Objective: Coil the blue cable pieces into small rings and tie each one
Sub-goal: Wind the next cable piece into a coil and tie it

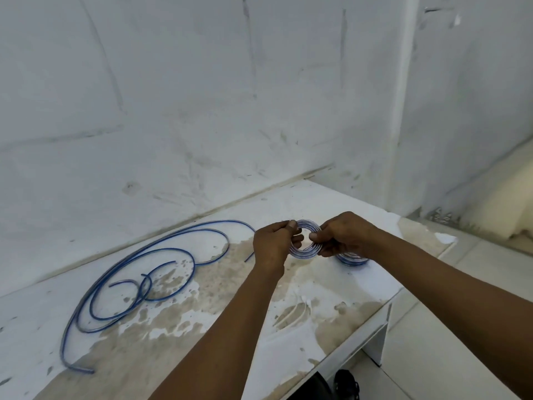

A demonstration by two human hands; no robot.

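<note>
A small ring of coiled blue cable [306, 252] hangs just above the worn white table [202, 319], held between both hands. My left hand [272, 245] pinches its left side with thumb and fingers. My right hand [343, 236] grips its right side, thumb pressed at the ring's hole. A second coiled ring [353, 259] lies on the table under my right hand, partly hidden. Loose blue cable pieces [138, 281] sprawl in wide loops over the left half of the table.
A scuffed white wall [202, 111] runs close behind the table. The table's right edge [386, 307] drops to a tiled floor [450, 327]. A dark shoe [346, 383] shows below the table's front edge.
</note>
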